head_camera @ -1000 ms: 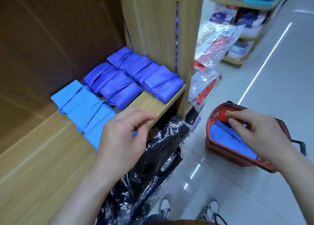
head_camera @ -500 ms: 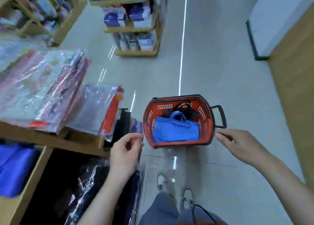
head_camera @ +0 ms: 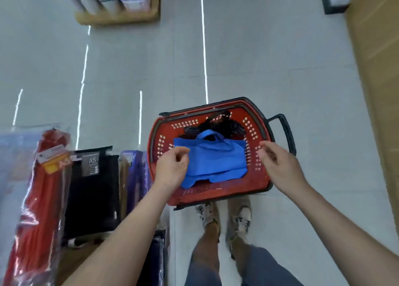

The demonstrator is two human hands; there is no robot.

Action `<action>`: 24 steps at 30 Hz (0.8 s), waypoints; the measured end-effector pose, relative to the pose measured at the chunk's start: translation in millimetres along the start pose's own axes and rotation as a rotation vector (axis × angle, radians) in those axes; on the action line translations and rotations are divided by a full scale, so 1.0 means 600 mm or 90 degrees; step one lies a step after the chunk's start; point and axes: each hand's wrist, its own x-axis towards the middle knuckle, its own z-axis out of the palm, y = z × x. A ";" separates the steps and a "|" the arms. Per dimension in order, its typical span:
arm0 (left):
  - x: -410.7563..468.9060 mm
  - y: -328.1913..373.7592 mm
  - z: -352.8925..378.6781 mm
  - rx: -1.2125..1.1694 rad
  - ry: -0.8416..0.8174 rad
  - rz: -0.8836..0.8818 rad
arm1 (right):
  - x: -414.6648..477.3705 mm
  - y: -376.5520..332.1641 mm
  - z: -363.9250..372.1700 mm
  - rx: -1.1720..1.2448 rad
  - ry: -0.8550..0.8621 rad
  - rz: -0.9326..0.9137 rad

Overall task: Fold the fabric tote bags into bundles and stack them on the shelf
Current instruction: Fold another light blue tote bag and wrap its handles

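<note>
A blue fabric tote bag (head_camera: pixel 218 158) lies flat in a red shopping basket (head_camera: pixel 257 180) on the floor, its handles pointing away from me, with dark fabric (head_camera: pixel 224 124) behind it. My left hand (head_camera: pixel 172 169) hovers over the bag's left edge, fingers loosely curled and holding nothing. Over the basket's right rim my right hand (head_camera: pixel 278 164) hangs the same way, empty. The shelf with the folded bundles is out of view.
Packaged goods lie at the left: red items in clear plastic (head_camera: pixel 38 199), a black A5 pouch (head_camera: pixel 92 190) and purple packs (head_camera: pixel 136 177). My feet (head_camera: pixel 224 216) stand just behind the basket. A low display shelf (head_camera: pixel 118 7) stands across the tiled aisle.
My view swung from the shelf of folded blue bundles to the basket on the floor. Both hands moved in over the basket, left over the bag, right over the rim.
</note>
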 end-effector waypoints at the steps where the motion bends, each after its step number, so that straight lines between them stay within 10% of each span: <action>1: 0.035 -0.012 0.022 0.025 -0.005 0.003 | 0.035 0.015 0.028 -0.025 -0.003 -0.018; 15: 0.406 -0.199 0.342 0.328 -0.109 0.031 | 0.377 0.187 0.366 -0.181 -0.173 -0.228; 24: 0.243 -0.039 0.098 -0.082 0.077 0.219 | 0.331 0.126 0.269 -0.145 -0.124 -0.213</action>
